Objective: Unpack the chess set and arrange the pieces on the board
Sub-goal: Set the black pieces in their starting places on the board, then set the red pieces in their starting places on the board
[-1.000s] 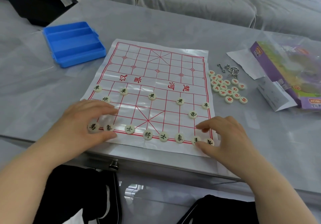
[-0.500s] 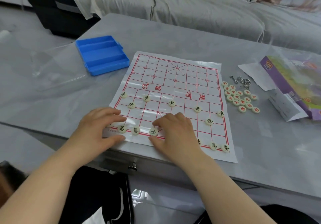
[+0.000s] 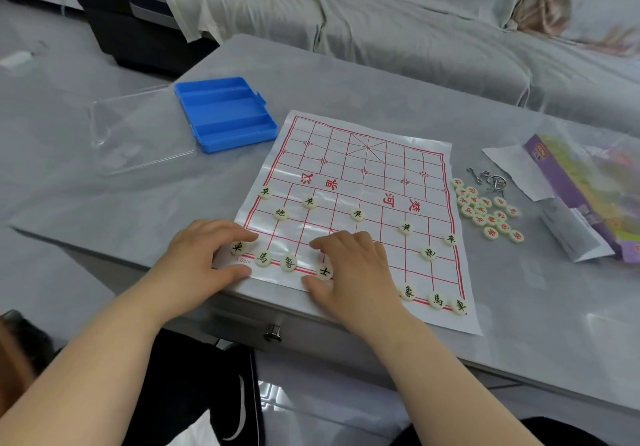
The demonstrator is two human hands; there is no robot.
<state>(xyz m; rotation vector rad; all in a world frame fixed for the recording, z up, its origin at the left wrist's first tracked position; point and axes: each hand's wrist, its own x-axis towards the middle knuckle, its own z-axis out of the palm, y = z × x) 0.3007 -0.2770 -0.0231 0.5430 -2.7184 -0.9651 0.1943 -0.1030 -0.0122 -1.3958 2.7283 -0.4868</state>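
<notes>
**Worktop.** A grey, marble-patterned worktop (image 3: 346, 75) carries a white flexible sheet printed with a red grid, the chess board (image 3: 367, 175). The board's near edge lies along the worktop's front edge.

**Pieces on the board.** Round cream discs with black characters, the black-lettered pieces (image 3: 357, 214), stand on the board's near half.
- Five form a slanting row just short of the central lettering.
- Two sit one line nearer, one toward each side.
- A back row runs along the near edge. Three discs show at its left end and three at its right end. The middle is covered by the right hand.

**Left hand** (image 3: 204, 258). The fingers are stretched, slightly spread and laid flat on the board's near-left corner. The forefinger touches the corner disc (image 3: 238, 247), and the thumb presses on the sheet's margin.

**Right hand** (image 3: 356, 272). The fingers are bent and close together, arched over the middle of the back row. One disc (image 3: 325, 271) lies between thumb and forefinger. Whether the hand grips anything cannot be told.

**Pieces off the board.** Cream discs with red characters, the red-lettered pieces (image 3: 485, 212), lie heaped on the worktop just beside the board's right edge.

**Other items.**
- Beside the heap are a small metal ring puzzle (image 3: 493, 181), a white paper leaflet (image 3: 509, 165) and a purple printed carton in clear wrap (image 3: 581, 196).
- Near the board's far-left corner stands an open blue plastic case with three compartments (image 3: 225, 113), with a clear plastic lid (image 3: 138, 130) beside it.
- A grey covered sofa (image 3: 415, 30) stands behind the worktop.
</notes>
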